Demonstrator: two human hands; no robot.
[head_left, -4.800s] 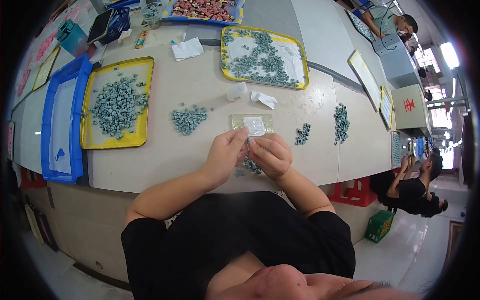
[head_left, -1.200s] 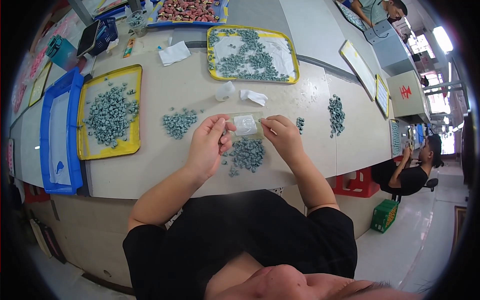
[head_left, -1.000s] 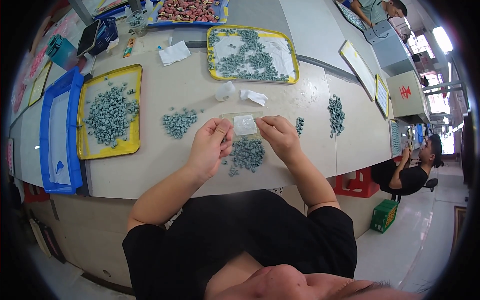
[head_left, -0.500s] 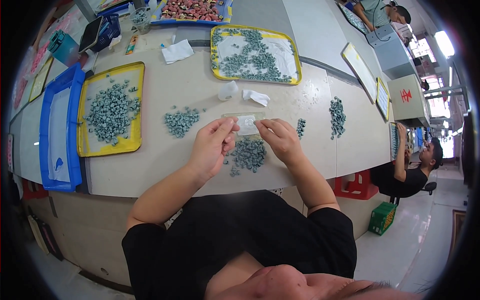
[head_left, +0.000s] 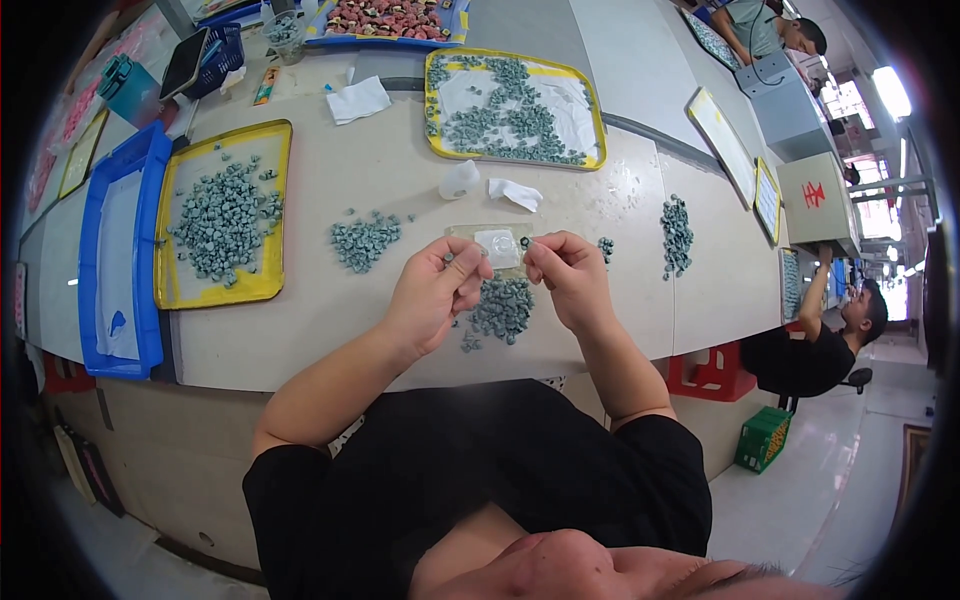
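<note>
Over the table, my right hand (head_left: 572,278) pinches a small dark green piece (head_left: 525,242) between thumb and fingertips. My left hand (head_left: 437,288) is closed in a pinch beside it, on what looks like a tiny grey-green bit too small to name. Between the hands lies a white pad (head_left: 497,240) with a faint round shape on it, on a flat yellowish translucent sheet (head_left: 515,270). Just below is a pile of small grey-green pieces (head_left: 503,310). A small group of darker pieces (head_left: 606,246) sits right of my right hand, partly hidden.
Left stand a yellow-rimmed tray (head_left: 277,220) and a blue tray (head_left: 90,260). Another yellow-rimmed tray (head_left: 515,163) is ahead, behind a white cup (head_left: 459,180) and crumpled tissue (head_left: 516,195). Loose piles lie left (head_left: 365,242) and right (head_left: 677,235). A co-worker (head_left: 810,350) sits at right.
My hands have drawn slightly apart, uncovering more of the white pad. The dark green piece now shows at my right fingertips. The co-worker's arm at right has moved.
</note>
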